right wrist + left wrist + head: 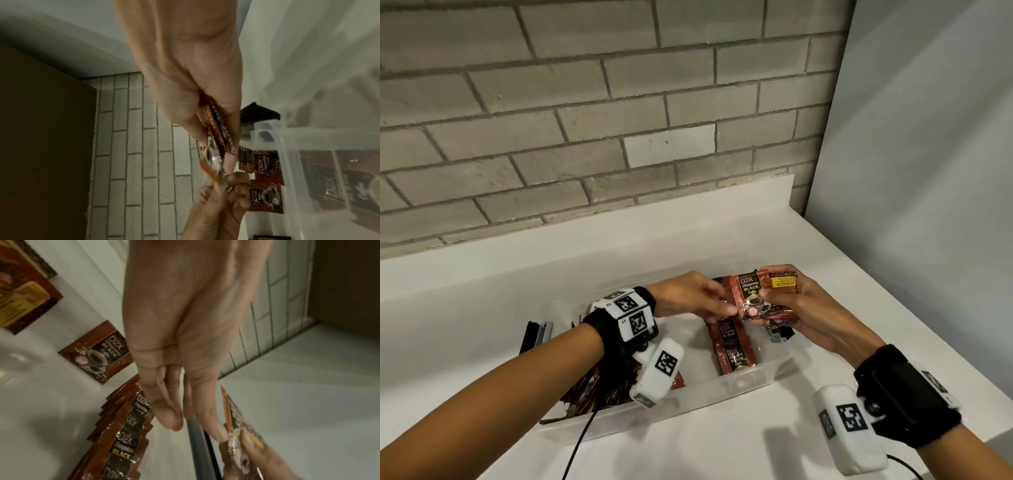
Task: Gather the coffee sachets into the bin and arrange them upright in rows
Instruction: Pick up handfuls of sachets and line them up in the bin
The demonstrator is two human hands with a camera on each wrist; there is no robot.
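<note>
Sachets (736, 346), glossy brown foil with zigzag edges, stand in a row inside the clear plastic bin (739, 382), above it the right hand (796, 306) grips a fanned stack (760, 296), left hand (690, 296) pinching one's corner, crimping clearest from wrist views.

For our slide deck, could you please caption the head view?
Both hands, left hand and right hand, hold a bundle of coffee sachets above a clear bin.

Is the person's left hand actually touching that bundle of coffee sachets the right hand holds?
Touching. In the head view the left hand pinches the lower edge of the sachet bundle held by the right hand.
</note>
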